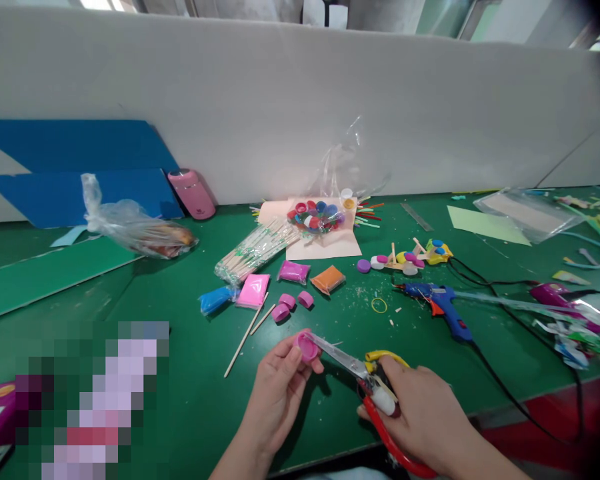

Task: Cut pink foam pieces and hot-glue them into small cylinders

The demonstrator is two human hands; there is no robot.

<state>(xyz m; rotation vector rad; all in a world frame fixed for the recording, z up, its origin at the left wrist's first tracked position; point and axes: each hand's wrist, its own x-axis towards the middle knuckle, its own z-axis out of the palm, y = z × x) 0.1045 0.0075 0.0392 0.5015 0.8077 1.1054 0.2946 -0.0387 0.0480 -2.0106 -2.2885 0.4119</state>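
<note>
Near the front edge of the green table, my left hand (283, 380) pinches a pink bottle cap (307, 346) between thumb and fingers, its hollow side showing. My right hand (420, 407) is wrapped round the red and yellow handles of a pair of scissors (347, 360). The tips of the blades touch or overlap the cap's rim. A white, rounded piece (384, 400) shows beside the scissor handles. Just beyond the left hand lie several pink caps (287, 302) and two wooden sticks (245, 340).
A blue glue gun (443, 303) with a black cord lies at the right. Farther back are clay packets (329, 279), bagged sticks (255, 250), a bag of coloured caps (317, 219), a small wheeled assembly (405, 260), a ruler (416, 217) and a pink bottle (193, 193).
</note>
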